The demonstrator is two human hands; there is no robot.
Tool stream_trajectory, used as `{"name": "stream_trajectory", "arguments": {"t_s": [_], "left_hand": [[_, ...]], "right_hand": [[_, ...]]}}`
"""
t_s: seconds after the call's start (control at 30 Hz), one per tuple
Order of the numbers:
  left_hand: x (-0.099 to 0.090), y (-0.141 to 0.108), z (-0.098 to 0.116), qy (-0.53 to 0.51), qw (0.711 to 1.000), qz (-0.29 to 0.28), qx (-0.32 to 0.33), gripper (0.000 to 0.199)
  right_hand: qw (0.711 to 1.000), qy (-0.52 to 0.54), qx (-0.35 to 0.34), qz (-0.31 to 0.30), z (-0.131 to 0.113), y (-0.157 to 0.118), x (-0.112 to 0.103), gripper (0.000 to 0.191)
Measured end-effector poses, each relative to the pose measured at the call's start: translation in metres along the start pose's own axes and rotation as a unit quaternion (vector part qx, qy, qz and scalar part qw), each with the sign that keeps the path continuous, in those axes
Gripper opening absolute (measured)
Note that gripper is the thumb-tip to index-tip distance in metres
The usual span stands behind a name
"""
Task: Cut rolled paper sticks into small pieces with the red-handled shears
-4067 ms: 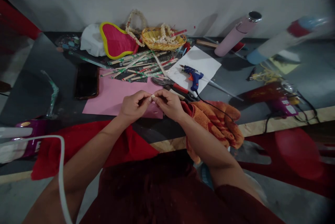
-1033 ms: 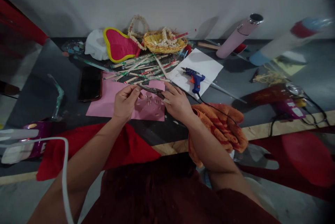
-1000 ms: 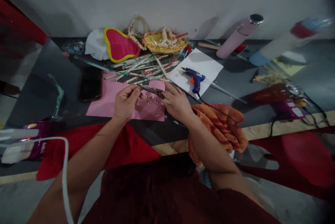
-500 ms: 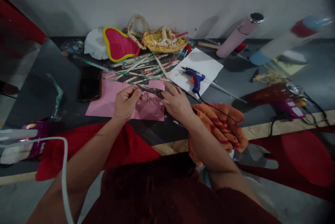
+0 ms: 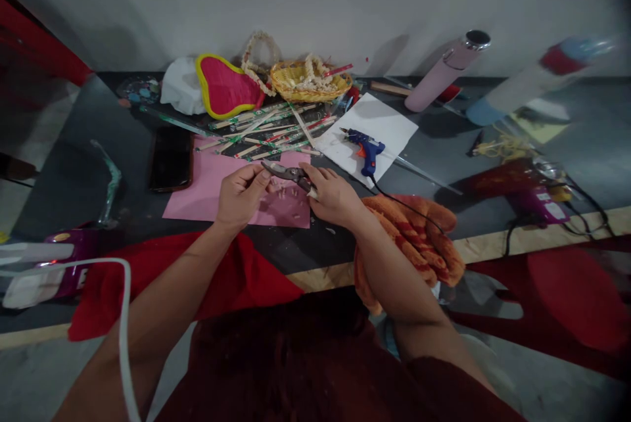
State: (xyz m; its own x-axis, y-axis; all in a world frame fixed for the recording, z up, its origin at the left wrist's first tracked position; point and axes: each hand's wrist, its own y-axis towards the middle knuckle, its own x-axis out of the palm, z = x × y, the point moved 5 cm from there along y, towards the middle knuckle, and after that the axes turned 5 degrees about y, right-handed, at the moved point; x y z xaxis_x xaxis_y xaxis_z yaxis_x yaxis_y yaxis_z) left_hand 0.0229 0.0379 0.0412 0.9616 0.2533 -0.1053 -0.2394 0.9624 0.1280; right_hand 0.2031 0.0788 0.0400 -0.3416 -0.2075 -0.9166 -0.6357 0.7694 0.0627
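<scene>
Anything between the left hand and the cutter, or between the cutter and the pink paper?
Nothing visible stands between the left hand and the tip of the cutter. Below the cutter, only small pieces lie scattered on the pink paper.

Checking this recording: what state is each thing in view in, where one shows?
Cutter: held, blade gap unclear
Left hand: at the cutter's tip
Right hand: gripping the cutter's handles
Pink sheet: flat, pieces on it
Phone: flat, screen dark
Glue gun: on white paper, corded
Basket: holding pale pieces
Pink flask: upright
Orange towel: crumpled
Red cloth: crumpled
</scene>
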Motion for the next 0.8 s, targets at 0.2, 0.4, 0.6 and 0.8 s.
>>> {"name": "stream_trajectory", "arguments": {"t_s": [0.2,0.4,0.6,0.8], "left_hand": [[-0.0026,0.0004,-0.0001,0.015,1.0,0.016,0.004,0.029],[-0.0049,-0.0015,0.0027,0.014,1.0,0.02,0.012,0.027],[-0.0023,-0.0006,0.0026,-0.051,0.998,-0.037,-0.017,0.031],[0.0014,0.0009,-0.0002,-0.126,0.98,-0.125,-0.088,0.028]], "right_hand": [[0.999,-0.016,0.026,0.036,-0.0061,0.001,-0.0005,0.046],[0.997,-0.039,0.037,0.052,-0.0087,-0.0001,-0.0003,0.043],[0.998,-0.037,0.017,0.05,-0.005,0.0012,-0.0019,0.046],[0.999,-0.016,-0.014,0.034,-0.0005,0.0039,-0.0017,0.056]]}}
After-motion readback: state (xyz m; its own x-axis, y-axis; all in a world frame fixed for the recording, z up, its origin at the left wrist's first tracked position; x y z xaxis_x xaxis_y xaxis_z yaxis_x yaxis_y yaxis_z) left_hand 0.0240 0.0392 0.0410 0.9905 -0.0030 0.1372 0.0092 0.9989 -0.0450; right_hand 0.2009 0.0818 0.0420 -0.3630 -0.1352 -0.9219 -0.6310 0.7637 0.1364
